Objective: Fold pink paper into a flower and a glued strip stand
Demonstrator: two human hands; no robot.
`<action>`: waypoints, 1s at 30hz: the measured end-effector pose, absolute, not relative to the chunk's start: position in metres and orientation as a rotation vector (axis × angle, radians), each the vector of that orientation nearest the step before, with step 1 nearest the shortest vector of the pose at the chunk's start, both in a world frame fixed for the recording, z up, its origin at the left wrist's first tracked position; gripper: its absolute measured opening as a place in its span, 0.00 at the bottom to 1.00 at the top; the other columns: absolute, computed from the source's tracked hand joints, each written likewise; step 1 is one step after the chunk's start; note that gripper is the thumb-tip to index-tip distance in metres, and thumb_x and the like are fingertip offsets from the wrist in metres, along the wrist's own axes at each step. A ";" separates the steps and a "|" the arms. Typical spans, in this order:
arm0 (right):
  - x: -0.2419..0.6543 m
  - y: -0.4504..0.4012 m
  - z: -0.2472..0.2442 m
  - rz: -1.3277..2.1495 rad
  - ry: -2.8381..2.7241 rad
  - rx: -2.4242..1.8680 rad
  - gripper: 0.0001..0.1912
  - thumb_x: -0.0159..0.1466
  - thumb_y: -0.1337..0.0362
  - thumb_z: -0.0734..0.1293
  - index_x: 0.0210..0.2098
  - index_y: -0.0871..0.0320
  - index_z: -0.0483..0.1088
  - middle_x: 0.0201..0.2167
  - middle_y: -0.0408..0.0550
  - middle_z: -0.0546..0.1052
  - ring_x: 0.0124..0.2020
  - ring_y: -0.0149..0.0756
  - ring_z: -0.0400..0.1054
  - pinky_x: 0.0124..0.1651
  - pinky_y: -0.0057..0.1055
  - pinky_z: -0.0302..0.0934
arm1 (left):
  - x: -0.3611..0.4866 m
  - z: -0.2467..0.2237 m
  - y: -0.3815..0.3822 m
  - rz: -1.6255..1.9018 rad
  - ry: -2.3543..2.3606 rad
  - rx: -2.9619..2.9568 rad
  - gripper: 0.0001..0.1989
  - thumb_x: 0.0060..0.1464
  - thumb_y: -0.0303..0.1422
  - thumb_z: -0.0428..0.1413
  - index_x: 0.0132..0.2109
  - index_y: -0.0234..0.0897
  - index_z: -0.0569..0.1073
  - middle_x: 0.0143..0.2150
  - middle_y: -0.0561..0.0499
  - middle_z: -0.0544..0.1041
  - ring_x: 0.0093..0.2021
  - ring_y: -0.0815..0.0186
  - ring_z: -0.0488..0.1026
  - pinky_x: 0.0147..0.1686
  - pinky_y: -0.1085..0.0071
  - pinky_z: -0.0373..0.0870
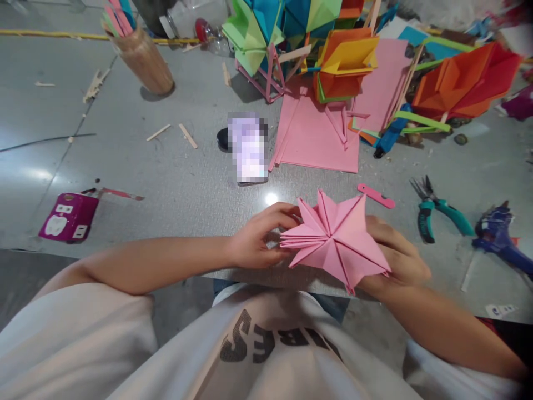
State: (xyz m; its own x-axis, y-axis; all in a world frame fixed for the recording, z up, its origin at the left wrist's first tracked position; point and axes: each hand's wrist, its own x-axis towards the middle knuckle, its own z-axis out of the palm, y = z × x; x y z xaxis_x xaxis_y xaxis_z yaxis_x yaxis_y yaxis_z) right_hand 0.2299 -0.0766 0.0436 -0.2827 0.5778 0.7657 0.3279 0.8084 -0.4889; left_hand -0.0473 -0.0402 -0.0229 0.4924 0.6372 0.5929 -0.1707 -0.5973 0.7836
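Can't really call the grip on either side: the right hand [400, 255] tucks in behind the pink paper star [345, 253], so its fingertips are hidden from my feed. Left hand [258, 236] is curled in a loose C, with a gap between thumb and fingers, and some of its fingertips slip out of sight behind the paper too, so I can't tell if it's pinching anything.

The star's sitting right between the two, near the front edge of the table [183, 205]. It's pretty much round, so no proper long axis, but the bundle of stacked folds [306, 239] sticks out sideways, pointing straight left into that C. So from where I'm watching, the left hand is clearly nearer the bundle, while the right is over by the spread-out points, partly underneath them.
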 end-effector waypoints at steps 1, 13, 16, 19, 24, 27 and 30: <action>0.225 -0.074 0.044 0.261 -1.909 -0.632 0.03 0.75 0.61 0.74 0.45 0.50 0.83 0.37 0.48 0.85 0.35 0.40 0.82 0.34 0.37 0.78 | -0.047 -0.022 -0.040 1.216 0.406 1.915 0.18 0.71 0.42 0.70 0.61 0.43 0.78 0.60 0.39 0.84 0.60 0.56 0.85 0.58 0.59 0.83; 0.212 -0.065 0.051 0.495 -1.849 -0.836 0.19 0.72 0.73 0.72 0.57 0.49 0.85 0.36 0.48 0.85 0.32 0.39 0.80 0.30 0.37 0.78 | -0.047 -0.016 -0.037 1.338 0.451 1.822 0.15 0.70 0.33 0.66 0.61 0.38 0.80 0.46 0.42 0.88 0.46 0.59 0.86 0.48 0.62 0.83; 0.210 -0.064 0.047 0.543 -1.771 -0.853 0.17 0.70 0.75 0.72 0.52 0.49 0.85 0.35 0.46 0.83 0.31 0.38 0.78 0.28 0.36 0.75 | -0.045 -0.014 -0.038 1.304 0.468 1.773 0.16 0.72 0.36 0.66 0.62 0.37 0.81 0.48 0.40 0.89 0.46 0.58 0.87 0.47 0.61 0.84; 0.210 -0.064 0.038 0.528 -1.727 -0.828 0.13 0.70 0.72 0.73 0.49 0.49 0.83 0.32 0.45 0.82 0.29 0.40 0.78 0.27 0.38 0.75 | -0.044 -0.011 -0.038 1.331 0.458 1.768 0.16 0.72 0.37 0.67 0.61 0.37 0.81 0.46 0.40 0.89 0.45 0.59 0.88 0.46 0.63 0.84; 0.210 -0.071 0.028 0.547 -1.695 -0.874 0.14 0.69 0.72 0.74 0.48 0.47 0.84 0.31 0.46 0.83 0.27 0.43 0.78 0.27 0.43 0.75 | -0.044 -0.009 -0.039 1.338 0.454 1.759 0.12 0.72 0.37 0.66 0.57 0.38 0.81 0.42 0.44 0.88 0.40 0.61 0.86 0.42 0.65 0.81; 0.206 -0.077 0.027 0.535 -1.671 -0.890 0.15 0.67 0.74 0.73 0.46 0.49 0.84 0.32 0.47 0.82 0.29 0.43 0.78 0.28 0.42 0.74 | -0.043 -0.011 -0.041 1.054 0.509 1.833 0.11 0.74 0.40 0.62 0.51 0.37 0.81 0.39 0.44 0.85 0.38 0.61 0.83 0.41 0.65 0.78; 0.201 -0.079 0.027 0.574 -1.625 -0.945 0.15 0.67 0.75 0.73 0.46 0.48 0.83 0.34 0.47 0.83 0.30 0.43 0.78 0.29 0.41 0.73 | -0.044 -0.014 -0.042 0.953 0.545 1.859 0.11 0.75 0.39 0.62 0.43 0.38 0.78 0.35 0.48 0.81 0.36 0.63 0.78 0.39 0.67 0.73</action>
